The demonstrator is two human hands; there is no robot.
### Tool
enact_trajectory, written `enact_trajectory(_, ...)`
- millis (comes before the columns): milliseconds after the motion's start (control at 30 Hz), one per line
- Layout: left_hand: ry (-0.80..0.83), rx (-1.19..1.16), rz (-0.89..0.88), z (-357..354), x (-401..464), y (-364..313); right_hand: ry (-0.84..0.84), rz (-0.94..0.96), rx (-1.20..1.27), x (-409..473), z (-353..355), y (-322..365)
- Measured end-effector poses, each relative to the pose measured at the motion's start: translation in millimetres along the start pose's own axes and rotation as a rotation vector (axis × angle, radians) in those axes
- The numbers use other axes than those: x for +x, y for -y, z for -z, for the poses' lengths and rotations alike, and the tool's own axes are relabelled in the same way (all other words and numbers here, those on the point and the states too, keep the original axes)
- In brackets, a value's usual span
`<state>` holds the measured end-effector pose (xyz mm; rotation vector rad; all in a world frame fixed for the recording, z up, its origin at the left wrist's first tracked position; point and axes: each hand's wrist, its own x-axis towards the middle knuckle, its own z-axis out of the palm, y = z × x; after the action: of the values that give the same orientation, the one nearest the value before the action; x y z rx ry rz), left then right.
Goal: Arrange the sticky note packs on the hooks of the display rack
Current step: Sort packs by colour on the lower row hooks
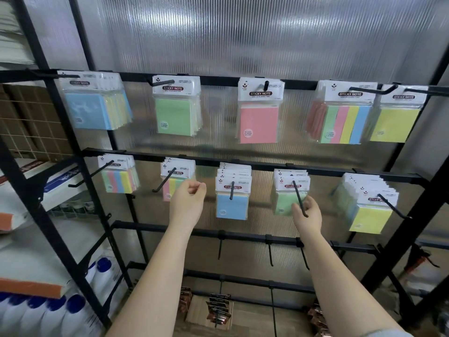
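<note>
Sticky note packs hang from hooks on two rails of a black display rack [267, 166]. The top rail carries blue [85, 110], green [173, 116], pink [258, 122], striped [345, 125] and yellow [394, 124] packs. On the lower rail hang a striped pack [117, 181], a second striped pack [173, 176], a blue pack [232, 205], a green pack [284, 203] and a yellow stack [369, 215]. My left hand [188, 201] is curled in front of the second striped pack's lower right; any grip is hidden. My right hand [307, 212] pinches the green pack's lower right corner beside its hook.
A third rail below holds bare hooks [271, 254]. Brownish carded items [216, 310] hang lower down. A shelf unit at the left holds white bottles with blue caps [73, 310] and boxes. A ribbed translucent panel [243, 32] backs the rack.
</note>
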<state>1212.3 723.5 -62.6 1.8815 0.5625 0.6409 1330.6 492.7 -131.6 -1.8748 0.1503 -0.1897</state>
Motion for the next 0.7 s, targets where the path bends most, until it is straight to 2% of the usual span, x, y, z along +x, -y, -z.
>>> enact_trajectory(200,0.022,-0.019,0.01,4.5,-3.6,1.3,0.008,-0.041,0.001,9.7,-2.9,2.6)
enact_trajectory(367,0.039,-0.007,0.005,6.1,-5.6,3.0,-0.093,-0.098,0.04,7.9,-10.9,1.3)
enact_trajectory(500,0.054,-0.004,-0.001,6.6,-5.2,6.0,-0.171,-0.041,0.156,-9.6,-12.2,1.2)
enact_trajectory(700,0.082,-0.003,0.001,2.5,-4.4,6.9,-0.077,-0.078,0.283,-13.5,-6.4,3.0)
